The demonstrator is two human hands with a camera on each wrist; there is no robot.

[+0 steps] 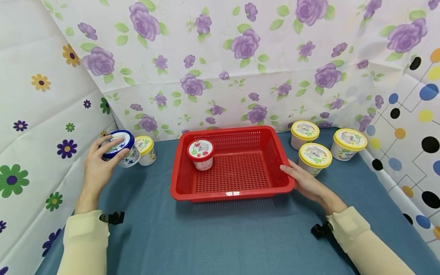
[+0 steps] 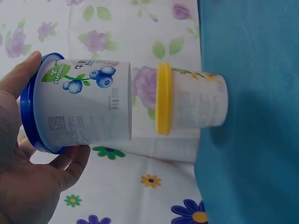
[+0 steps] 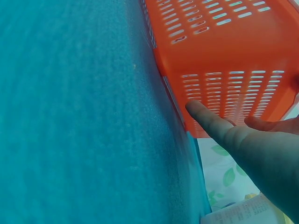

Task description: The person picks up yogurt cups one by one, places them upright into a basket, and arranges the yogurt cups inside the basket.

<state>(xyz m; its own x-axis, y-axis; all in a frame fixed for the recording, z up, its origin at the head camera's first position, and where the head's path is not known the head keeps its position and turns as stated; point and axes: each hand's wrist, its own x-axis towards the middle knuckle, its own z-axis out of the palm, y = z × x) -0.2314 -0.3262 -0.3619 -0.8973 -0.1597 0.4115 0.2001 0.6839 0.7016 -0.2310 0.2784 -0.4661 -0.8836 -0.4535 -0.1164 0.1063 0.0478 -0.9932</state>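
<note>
My left hand [image 1: 99,164] grips a blue-lidded yogurt cup [image 1: 130,156] by its lid, fingers over the top and thumb at the side. Blueberries are printed on the cup's white wall, plain in the left wrist view, where it is held above the cloth. Just beyond it stands a smaller yellow-lidded cup [image 2: 196,102]. My right hand [image 1: 307,184] holds the right end of a red plastic basket [image 1: 233,195], thumb over the rim and fingers against the outer wall. Inside the basket, toward its left, stands a red-lidded cup [image 1: 202,153] with cherries on the lid.
Right of the basket stand several yellow-lidded cups, one nearest my right hand [image 1: 314,156], one behind [image 1: 304,131] and one farther right [image 1: 348,143]. A blue cloth [image 1: 213,240] covers the table. Flowered sheets [image 1: 220,84] hang behind and left; a dotted sheet [image 1: 412,160] is at right.
</note>
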